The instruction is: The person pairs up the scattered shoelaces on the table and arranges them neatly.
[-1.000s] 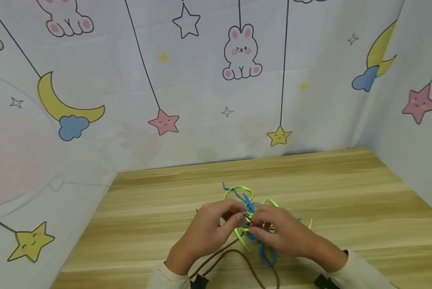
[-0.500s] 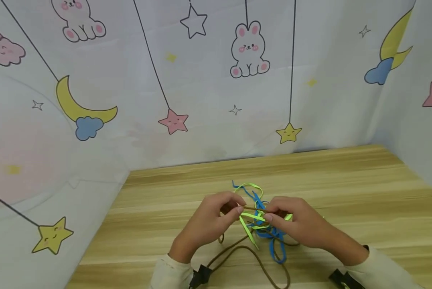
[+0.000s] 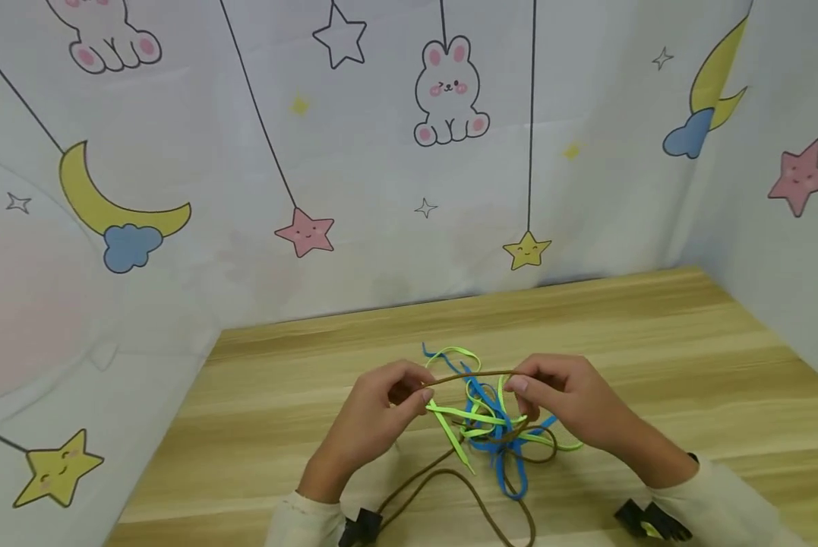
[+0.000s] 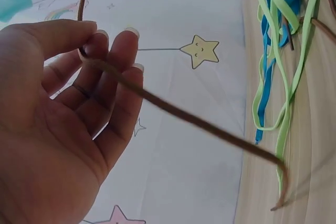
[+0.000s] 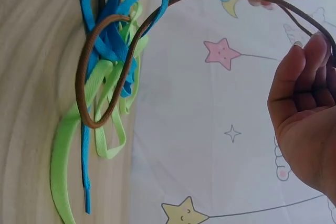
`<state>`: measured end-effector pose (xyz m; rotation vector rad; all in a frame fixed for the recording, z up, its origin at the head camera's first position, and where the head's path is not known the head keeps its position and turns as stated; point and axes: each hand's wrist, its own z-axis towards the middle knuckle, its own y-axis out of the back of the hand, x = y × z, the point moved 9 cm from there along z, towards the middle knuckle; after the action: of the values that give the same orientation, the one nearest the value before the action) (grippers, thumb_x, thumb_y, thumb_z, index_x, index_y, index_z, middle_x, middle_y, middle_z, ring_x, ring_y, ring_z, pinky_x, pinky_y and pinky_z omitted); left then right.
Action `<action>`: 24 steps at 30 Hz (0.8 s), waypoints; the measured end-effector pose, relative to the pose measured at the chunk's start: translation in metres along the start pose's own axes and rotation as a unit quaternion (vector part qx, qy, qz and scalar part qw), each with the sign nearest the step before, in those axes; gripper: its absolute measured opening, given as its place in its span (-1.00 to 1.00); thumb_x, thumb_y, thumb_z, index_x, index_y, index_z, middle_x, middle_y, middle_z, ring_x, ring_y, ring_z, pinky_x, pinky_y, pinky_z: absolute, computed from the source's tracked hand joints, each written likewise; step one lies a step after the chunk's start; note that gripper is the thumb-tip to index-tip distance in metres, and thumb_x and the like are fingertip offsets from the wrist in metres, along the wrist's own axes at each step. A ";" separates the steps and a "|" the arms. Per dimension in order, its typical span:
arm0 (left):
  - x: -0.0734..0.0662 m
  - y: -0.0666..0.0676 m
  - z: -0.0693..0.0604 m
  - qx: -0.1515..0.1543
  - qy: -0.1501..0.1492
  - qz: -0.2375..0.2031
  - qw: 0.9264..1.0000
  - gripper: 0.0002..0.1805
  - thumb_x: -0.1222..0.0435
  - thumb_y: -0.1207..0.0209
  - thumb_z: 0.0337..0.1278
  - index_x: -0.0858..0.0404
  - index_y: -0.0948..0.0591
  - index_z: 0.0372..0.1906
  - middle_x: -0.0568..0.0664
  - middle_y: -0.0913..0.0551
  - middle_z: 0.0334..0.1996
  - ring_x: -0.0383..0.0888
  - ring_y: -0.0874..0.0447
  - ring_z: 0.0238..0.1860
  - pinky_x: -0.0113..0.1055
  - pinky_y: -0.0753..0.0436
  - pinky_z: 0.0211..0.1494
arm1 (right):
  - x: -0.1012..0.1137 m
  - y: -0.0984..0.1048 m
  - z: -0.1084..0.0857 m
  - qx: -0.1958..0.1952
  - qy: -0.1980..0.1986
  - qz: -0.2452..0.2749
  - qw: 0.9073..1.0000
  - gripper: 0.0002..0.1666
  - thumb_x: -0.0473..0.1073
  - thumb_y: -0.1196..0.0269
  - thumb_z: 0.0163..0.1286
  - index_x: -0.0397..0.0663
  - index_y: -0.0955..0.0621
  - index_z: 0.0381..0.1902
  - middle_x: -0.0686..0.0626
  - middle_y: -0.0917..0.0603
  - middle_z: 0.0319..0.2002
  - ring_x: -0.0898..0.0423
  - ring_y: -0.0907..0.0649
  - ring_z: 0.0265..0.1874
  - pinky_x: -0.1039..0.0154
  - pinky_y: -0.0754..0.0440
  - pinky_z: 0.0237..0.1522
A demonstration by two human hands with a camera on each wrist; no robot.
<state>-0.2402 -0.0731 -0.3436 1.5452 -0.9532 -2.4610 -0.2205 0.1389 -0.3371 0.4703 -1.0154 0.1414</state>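
Observation:
A brown round shoelace (image 3: pixel 473 374) spans the gap between both hands, raised above a tangle of laces. My left hand (image 3: pixel 371 414) pinches it between thumb and index finger; a loose end hangs past the fingers (image 4: pixel 123 59) in the left wrist view. My right hand (image 3: pixel 573 399) pinches the same lace further along, and from there it loops back down into the tangle. Flat blue lace (image 3: pixel 520 486) and neon green lace (image 3: pixel 459 448) lie knotted together below, between the hands. How the brown lace runs through the middle of the tangle is hidden.
The wood-grain table (image 3: pixel 279 433) carries the tangle near its middle. More brown lace (image 3: pixel 473 494) curves toward the front edge. A white printed curtain (image 3: pixel 374 152) stands behind the table and at both sides. Black straps (image 3: pixel 361 528) circle the wrists.
From close together over the tangle, my hands have moved apart and slightly up. The brown lace, mostly hidden by the fingers earlier, now stretches between them. The head view has shifted a little.

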 end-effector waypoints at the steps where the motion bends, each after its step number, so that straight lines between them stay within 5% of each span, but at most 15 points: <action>1: 0.003 0.003 -0.001 -0.006 0.008 -0.008 1.000 -0.87 0.28 -0.22 0.40 0.05 -0.66 -0.05 -0.13 -0.67 -0.33 -0.17 -0.68 -0.35 -0.26 -0.67 -0.24 | 0.000 0.002 0.000 -0.004 -0.003 0.005 1.000 -0.78 -0.34 -0.11 0.55 -0.03 -0.64 -0.28 -0.01 -0.59 -0.50 0.06 -0.58 -0.54 0.13 -0.68 -0.42; 7: 0.019 0.020 -0.005 -0.042 0.036 -0.048 0.997 -0.88 0.23 -0.22 0.41 0.07 -0.67 -0.05 -0.03 -0.67 -0.30 -0.07 -0.71 -0.31 -0.22 -0.68 -0.23 | -0.005 0.014 -0.001 -0.023 -0.028 0.018 0.999 -0.79 -0.31 -0.08 0.57 -0.12 -0.65 -0.24 -0.06 -0.55 -0.53 0.06 -0.55 -0.55 0.12 -0.66 -0.45; 14: 0.031 0.027 -0.004 -0.043 0.043 -0.090 0.994 -0.78 0.14 -0.21 0.42 0.12 -0.70 0.00 0.06 -0.68 -0.32 -0.03 -0.69 -0.27 -0.09 -0.71 -0.09 | -0.009 0.022 -0.002 -0.039 -0.047 0.013 0.998 -0.77 -0.27 -0.09 0.58 -0.16 -0.66 -0.24 -0.07 -0.55 -0.54 0.05 -0.54 -0.56 0.13 -0.65 -0.44; 24: 0.049 0.038 -0.011 -0.081 0.073 -0.129 0.986 -0.78 0.13 -0.23 0.39 0.18 -0.70 -0.06 0.10 -0.66 -0.35 0.01 -0.67 -0.30 0.00 -0.70 -0.13 | -0.008 0.025 0.003 -0.030 -0.037 0.014 0.999 -0.73 -0.27 -0.06 0.59 -0.15 -0.63 -0.33 -0.07 -0.51 -0.59 0.05 -0.52 -0.58 0.12 -0.62 -0.47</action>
<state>-0.2646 -0.1276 -0.3645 1.8611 -0.5463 -2.4681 -0.2350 0.1601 -0.3345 0.4101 -1.0960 0.1190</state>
